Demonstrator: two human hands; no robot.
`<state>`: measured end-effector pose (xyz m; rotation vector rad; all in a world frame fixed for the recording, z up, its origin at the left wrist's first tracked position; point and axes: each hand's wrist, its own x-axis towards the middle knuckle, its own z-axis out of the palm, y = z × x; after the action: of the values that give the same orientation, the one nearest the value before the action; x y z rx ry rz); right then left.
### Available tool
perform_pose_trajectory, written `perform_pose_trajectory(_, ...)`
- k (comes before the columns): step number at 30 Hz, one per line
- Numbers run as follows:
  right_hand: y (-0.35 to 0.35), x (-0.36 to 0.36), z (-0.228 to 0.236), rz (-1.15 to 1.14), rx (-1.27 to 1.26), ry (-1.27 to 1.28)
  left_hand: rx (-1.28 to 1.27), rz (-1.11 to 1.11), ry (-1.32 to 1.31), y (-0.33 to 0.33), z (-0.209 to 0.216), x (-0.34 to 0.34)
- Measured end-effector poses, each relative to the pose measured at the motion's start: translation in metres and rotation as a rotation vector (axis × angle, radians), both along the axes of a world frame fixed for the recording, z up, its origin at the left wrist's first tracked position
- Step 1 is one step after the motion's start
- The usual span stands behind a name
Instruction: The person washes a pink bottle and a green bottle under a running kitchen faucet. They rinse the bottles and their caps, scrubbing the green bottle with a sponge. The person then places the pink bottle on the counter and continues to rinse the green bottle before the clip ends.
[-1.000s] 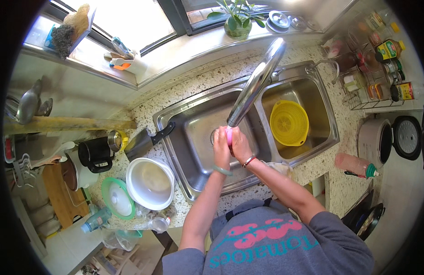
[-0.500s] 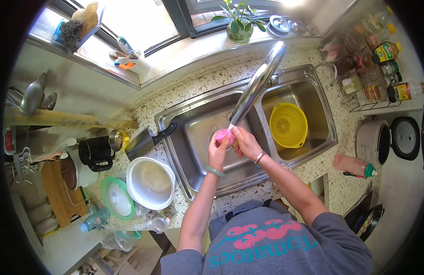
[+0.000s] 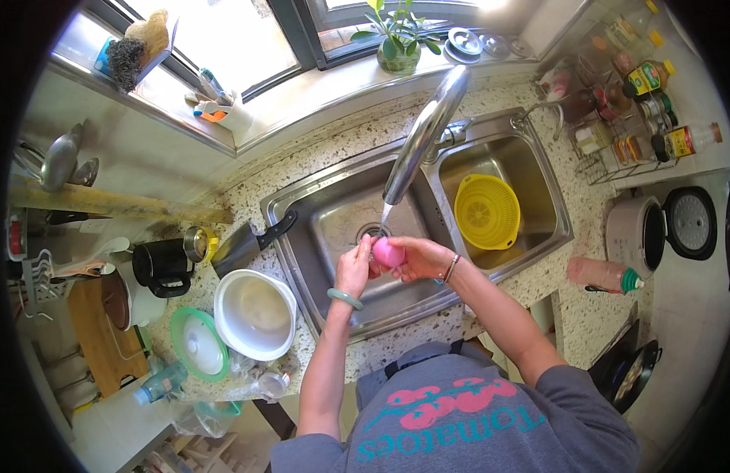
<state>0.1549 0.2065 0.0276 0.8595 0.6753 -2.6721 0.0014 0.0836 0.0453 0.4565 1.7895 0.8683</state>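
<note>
Over the left sink basin (image 3: 318,229), water runs from the steel faucet (image 3: 428,130) beside a small pink rounded thing (image 3: 389,251), whose exact kind I cannot make out. My right hand (image 3: 425,259) curls round its right side. My left hand (image 3: 354,268), below a pale green bangle, grips the left side with the fingertips close together. Both hands are near the basin's drain.
In the right basin sits a yellow colander (image 3: 488,213). A cleaver (image 3: 251,243) rests at the sink's left edge, beside a white pot (image 3: 256,314) and a green-rimmed lid (image 3: 199,344). A pink bottle (image 3: 603,273) lies right of the sink.
The pink thing has turned and shows more of its rounded side. Both hands have moved slightly lower, out from under the spout, and the water stream now shows. The whole view has shifted a little.
</note>
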Motion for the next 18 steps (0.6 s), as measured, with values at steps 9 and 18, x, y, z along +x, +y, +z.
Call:
perform_pose_trajectory(9,-0.021,0.03,0.028,-0.111,0.393,0.042,-0.327,-0.425,0.667,-0.031,0.006,0.017)
perform_pose_trajectory(18,-0.031,0.052,0.02,0.176,1.446,-0.129,-0.243,-0.574,1.447,-0.036,0.011,0.037)
